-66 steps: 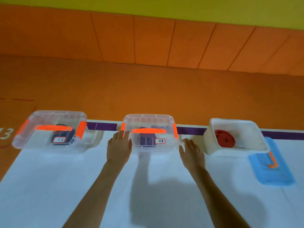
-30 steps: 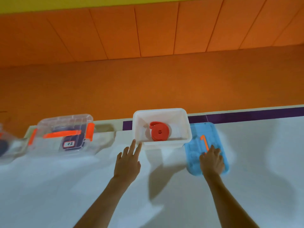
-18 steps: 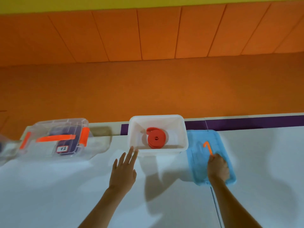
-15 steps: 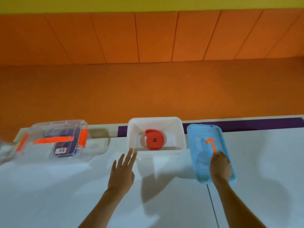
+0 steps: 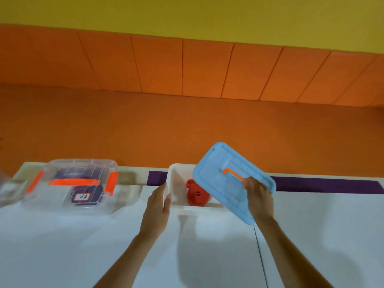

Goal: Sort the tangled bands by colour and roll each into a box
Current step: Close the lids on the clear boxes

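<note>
A white box (image 5: 176, 177) stands at the far edge of the white table, with a rolled red band (image 5: 195, 195) inside it. My right hand (image 5: 258, 198) grips a blue lid (image 5: 218, 173) by its orange handle and holds it tilted in the air over the right part of the box, hiding that side. My left hand (image 5: 159, 204) holds the box's left wall, thumb over the rim. To the left sits a clear lidded box (image 5: 81, 179) with orange clips and a rolled purple band inside.
Another clear box (image 5: 6, 190) shows partly at the far left edge. A purple strip (image 5: 322, 183) runs along the table's back edge, with orange floor and an orange padded wall beyond. A seam (image 5: 260, 256) crosses the white table (image 5: 62, 246) on the right.
My right hand has lifted the blue lid off the table and swung it left over the white box. My left hand moved from flat beside the box to holding its left wall.
</note>
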The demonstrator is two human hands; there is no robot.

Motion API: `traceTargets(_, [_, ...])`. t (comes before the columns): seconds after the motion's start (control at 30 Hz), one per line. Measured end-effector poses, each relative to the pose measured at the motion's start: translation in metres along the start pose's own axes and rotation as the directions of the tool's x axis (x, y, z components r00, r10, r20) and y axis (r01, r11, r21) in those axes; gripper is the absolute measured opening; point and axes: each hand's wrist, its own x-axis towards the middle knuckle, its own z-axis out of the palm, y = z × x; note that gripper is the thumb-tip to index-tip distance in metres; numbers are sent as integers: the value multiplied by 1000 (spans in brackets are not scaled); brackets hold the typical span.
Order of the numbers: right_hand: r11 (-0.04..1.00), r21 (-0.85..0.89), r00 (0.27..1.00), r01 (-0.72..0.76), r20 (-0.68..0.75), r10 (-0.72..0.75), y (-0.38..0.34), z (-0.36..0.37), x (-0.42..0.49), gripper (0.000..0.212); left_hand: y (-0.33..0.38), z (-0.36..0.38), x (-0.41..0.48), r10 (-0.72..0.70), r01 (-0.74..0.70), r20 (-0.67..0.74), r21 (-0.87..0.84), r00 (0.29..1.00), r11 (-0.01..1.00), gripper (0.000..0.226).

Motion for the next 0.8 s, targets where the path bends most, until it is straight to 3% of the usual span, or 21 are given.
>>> traceTargets(0.17, [982, 4, 973, 191, 128, -190, -42, 27, 1, 15, 0, 8, 25, -200, 219, 104, -215, 974, 952, 69])
traceTargets(0.27, [954, -4, 938, 300, 185, -294, -54, 42, 5, 14, -3, 16, 31, -241, 276, 169, -228, 956, 934, 67])
traceTargets(0.43, [925, 169, 913, 339, 176, -367, -64, 67, 5, 11, -11, 22, 36, -273, 274, 30, -171, 962, 946, 54])
traceTargets(0.5, [924, 169, 914, 344, 165, -371, -59, 74, 2, 17, -12, 24, 37, -271, 269, 11, -161, 963, 950, 52])
traceTargets(0.6, [934, 95, 928, 344, 116, -353, -46, 78, -3, 42, -12, 26, 42, -245, 244, 11, -138, 969, 960, 49])
traceTargets(0.67, [964, 85, 965, 251, 49, -256, -34, 78, -4, 47, -11, 28, 45, -246, 247, 20, -123, 969, 961, 49])
traceTargets(0.73, [991, 88, 986, 99, 123, -109, -22, 77, -4, 54, -12, 30, 46, -248, 248, 14, -125, 969, 961, 50])
traceTargets(0.8, [988, 151, 971, 44, 225, -77, -11, 80, -4, 57, -14, 32, 44, -260, 254, -14, -164, 965, 953, 49])
